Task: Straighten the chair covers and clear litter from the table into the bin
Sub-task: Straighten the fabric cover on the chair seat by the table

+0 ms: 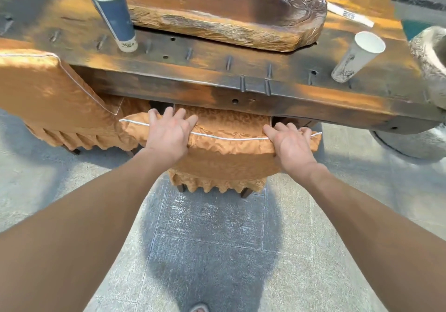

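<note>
An orange chair cover (229,159) with white piping sits on a chair pushed under the table edge. My left hand (169,135) lies on the top of the chair back, its fingers straight and reaching over the piping. My right hand (292,145) is at the right end of the same top edge, thumb along the piping and fingers curled over the far side. On the dark wooden table (193,70) stand a blue paper cup (113,14) at the left and a white paper cup (354,58) at the right. A white paper strip (347,14) lies far right.
A second orange-covered chair (48,99) stands to the left, touching the first. A large carved wooden slab (229,9) fills the table's middle. A rough stone basin (432,55) stands at the right end. Grey paving lies below me.
</note>
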A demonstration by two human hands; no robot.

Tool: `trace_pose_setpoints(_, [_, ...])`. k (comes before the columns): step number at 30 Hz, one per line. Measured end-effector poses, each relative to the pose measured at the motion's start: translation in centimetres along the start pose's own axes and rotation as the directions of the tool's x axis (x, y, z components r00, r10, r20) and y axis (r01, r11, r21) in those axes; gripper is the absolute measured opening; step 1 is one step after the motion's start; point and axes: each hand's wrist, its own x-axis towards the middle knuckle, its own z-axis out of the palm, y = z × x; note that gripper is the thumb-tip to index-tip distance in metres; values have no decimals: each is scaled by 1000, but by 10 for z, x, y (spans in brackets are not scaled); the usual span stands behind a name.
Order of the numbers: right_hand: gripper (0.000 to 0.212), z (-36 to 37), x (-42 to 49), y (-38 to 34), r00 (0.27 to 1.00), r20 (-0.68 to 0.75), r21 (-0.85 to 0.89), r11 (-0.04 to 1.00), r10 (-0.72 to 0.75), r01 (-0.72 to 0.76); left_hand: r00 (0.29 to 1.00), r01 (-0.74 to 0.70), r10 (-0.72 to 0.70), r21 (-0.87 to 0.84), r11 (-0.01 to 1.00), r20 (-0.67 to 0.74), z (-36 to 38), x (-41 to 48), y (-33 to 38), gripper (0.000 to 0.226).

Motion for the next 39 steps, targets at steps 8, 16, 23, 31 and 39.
trace_pose_setpoints(8, [63,-10,59,13,1000,9,12,1000,26,-26,999,-27,26,-29,999,-23,-6,65,-14,45])
trace_pose_setpoints(16, [53,-14,108,27,999,-17,22,999,36,-36,999,-28,26,-55,998,-36,-12,116,-21,42])
trace_pose_setpoints(23, [55,-15,120,31,1000,-12,13,1000,28,-28,999,-42,42,-27,999,12,-14,132,-24,48])
trace_pose_setpoints(31, [53,-22,120,31,1000,15,53,999,2,-3,1000,20,-20,-8,1000,-6,-8,133,-23,44])
trace_pose_setpoints(39, [62,-26,122,36,990,103,95,992,-98,88,967,224,-227,33,974,115,-15,118,33,57])
